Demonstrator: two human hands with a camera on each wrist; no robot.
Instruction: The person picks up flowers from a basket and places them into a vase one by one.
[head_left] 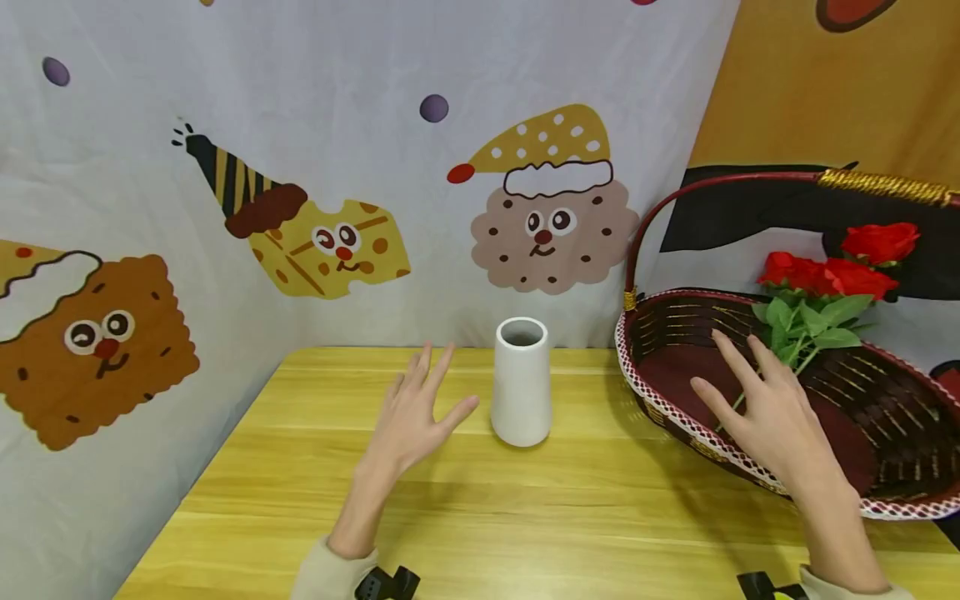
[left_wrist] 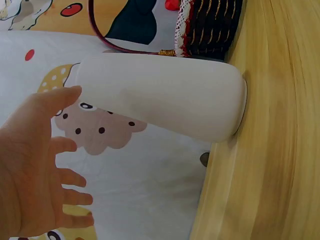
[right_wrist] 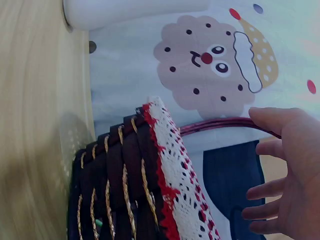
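Note:
A white vase (head_left: 522,392) stands upright on the wooden table, its round mouth facing up. My left hand (head_left: 415,417) is held just left of it with fingers spread and nothing in them. In the left wrist view the thumb overlaps the rim end of the vase (left_wrist: 160,95). On the right, my right hand (head_left: 772,408) hovers over the near side of a dark woven basket (head_left: 675,321), fingers apart and holding nothing. Red roses (head_left: 862,275) with green leaves lean inside the basket, their stems partly hidden behind the right hand.
The basket's tall handle (head_left: 720,179) arches up, wrapped in gold at the top. White and red lace trims its rim (right_wrist: 175,170). Behind the wooden table (head_left: 480,517) hangs a cloth (head_left: 360,75) printed with cartoon biscuits and cheese.

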